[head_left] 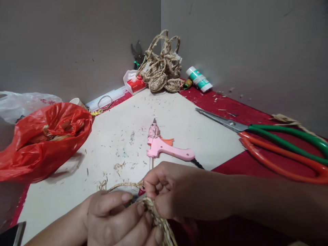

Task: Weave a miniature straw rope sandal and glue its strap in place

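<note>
Low in the view, my left hand (120,218) is closed on a braided straw piece (164,227), its fingers wrapped over the near edge. My right hand (169,191) comes in from the right, thumb and forefinger bent together on a thin straw cord (125,185) whose frayed tail runs left above my left hand. The right thumb lies against the top of the braided piece. A small red thing shows between the hands, too hidden to name. Just beyond them lies a pink glue gun (166,148), nozzle pointing away, a clear glue stick in its rear.
Large scissors (230,124) with green and orange handles lie right. A red plastic bag (51,136) sits left. Coiled straw rope (162,68) is heaped in the back corner, near pruning shears (137,54) and a white-green roll (199,79). Straw scraps litter the white board (107,136).
</note>
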A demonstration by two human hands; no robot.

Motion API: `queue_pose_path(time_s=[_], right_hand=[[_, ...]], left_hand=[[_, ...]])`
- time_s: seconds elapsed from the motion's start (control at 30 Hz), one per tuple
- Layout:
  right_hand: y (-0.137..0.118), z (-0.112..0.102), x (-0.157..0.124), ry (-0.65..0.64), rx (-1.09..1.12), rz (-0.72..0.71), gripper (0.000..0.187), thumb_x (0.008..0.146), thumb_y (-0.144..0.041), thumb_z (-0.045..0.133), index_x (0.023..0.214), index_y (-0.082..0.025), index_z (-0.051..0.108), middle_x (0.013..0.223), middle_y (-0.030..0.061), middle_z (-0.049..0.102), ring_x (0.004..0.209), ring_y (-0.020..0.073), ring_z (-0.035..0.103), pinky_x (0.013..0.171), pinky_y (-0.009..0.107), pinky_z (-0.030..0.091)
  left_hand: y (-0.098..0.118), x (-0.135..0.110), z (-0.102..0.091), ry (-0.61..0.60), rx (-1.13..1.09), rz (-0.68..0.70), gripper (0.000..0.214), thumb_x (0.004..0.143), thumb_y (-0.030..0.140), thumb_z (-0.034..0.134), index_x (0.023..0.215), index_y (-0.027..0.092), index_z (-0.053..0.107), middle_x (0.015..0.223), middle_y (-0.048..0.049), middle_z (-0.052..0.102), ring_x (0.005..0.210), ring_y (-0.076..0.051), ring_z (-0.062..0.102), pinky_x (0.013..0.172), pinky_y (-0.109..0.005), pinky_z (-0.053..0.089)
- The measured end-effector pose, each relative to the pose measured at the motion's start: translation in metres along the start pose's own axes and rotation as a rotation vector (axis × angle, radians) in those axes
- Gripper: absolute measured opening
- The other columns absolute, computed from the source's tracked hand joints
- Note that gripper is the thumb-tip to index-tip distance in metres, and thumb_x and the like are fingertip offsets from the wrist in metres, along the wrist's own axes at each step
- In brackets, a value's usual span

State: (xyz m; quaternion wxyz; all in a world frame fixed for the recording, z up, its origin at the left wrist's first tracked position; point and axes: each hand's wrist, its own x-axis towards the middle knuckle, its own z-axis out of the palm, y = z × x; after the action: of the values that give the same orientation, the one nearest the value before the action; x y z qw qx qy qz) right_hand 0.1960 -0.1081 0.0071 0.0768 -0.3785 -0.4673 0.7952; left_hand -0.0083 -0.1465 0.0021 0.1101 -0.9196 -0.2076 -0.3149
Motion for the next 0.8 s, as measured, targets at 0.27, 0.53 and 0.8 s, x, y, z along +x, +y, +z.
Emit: queue_pose_path(time_s=[0.27,0.53,0.8], right_hand=[[-0.006,-0.002,-0.004,-0.044,-0.025,-0.024,0.006,0.063,-0.021,0.055,0.069,-0.019,0.057,0.042,-0.0072,0.051,0.036,0.0066,0.042,0.036,0.015,0.036],[0.001,0.001,0.004,-0.035,0.083,-0.067,0.004,0.063,-0.022,0.054,0.061,-0.020,0.052,0.036,-0.0070,0.045,0.034,0.0080,0.040,0.035,0.016,0.032],[-0.003,0.007,-0.005,0.085,-0.044,-0.079,0.009,0.061,-0.021,0.046,0.056,-0.020,0.052,0.035,-0.0075,0.040,0.037,0.0071,0.035,0.038,0.019,0.028]], left_hand=[[-0.013,0.016,-0.010,-0.002,-0.056,0.045,0.017,0.081,0.018,0.065,0.071,0.031,0.071,0.069,0.0098,0.075,0.061,-0.011,0.068,0.075,-0.025,0.060],[-0.005,-0.001,0.013,0.120,0.028,0.029,0.027,0.079,0.007,0.062,0.075,0.032,0.070,0.058,0.0115,0.069,0.058,-0.010,0.065,0.079,-0.025,0.058],[-0.012,-0.002,-0.002,-0.019,-0.012,0.109,0.029,0.078,0.010,0.062,0.082,0.037,0.072,0.061,0.0099,0.072,0.058,-0.014,0.067,0.069,-0.029,0.062]])
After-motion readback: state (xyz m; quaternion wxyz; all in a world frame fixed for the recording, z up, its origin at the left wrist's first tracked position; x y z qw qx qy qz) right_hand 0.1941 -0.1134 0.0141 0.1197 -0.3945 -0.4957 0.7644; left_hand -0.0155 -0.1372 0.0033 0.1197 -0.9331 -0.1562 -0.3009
